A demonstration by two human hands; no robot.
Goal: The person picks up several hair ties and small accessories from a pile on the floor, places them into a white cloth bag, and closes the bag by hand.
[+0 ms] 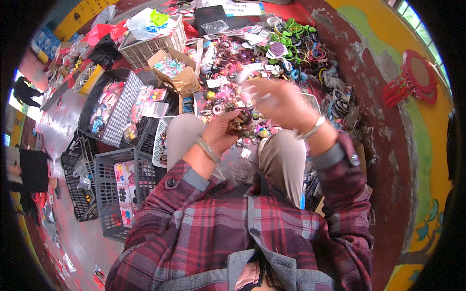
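Observation:
My left hand [220, 133], a pale bangle on its wrist, is closed around a small bunch of dark hair ties [242, 119] above my knees. To its right and slightly farther off, my right hand [284, 103] is smeared by motion. A whitish blur shows at its fingertips, and I cannot make out whether the fingers hold anything. Beneath and beyond both hands spreads a heap of hair accessories [227, 54], with pink, brown and red pieces. Bright green bands [291, 38] lie at its far right, and black hair ties [341, 104] are gathered on the right side.
Left of my knees stand a grey plastic crate [103, 186], a black checkered basket [120, 109] and a white basket [159, 145]. An open cardboard box [187, 80] of small packets and a beige crate [154, 48] sit farther back. A red ornament [418, 77] hangs on the right wall.

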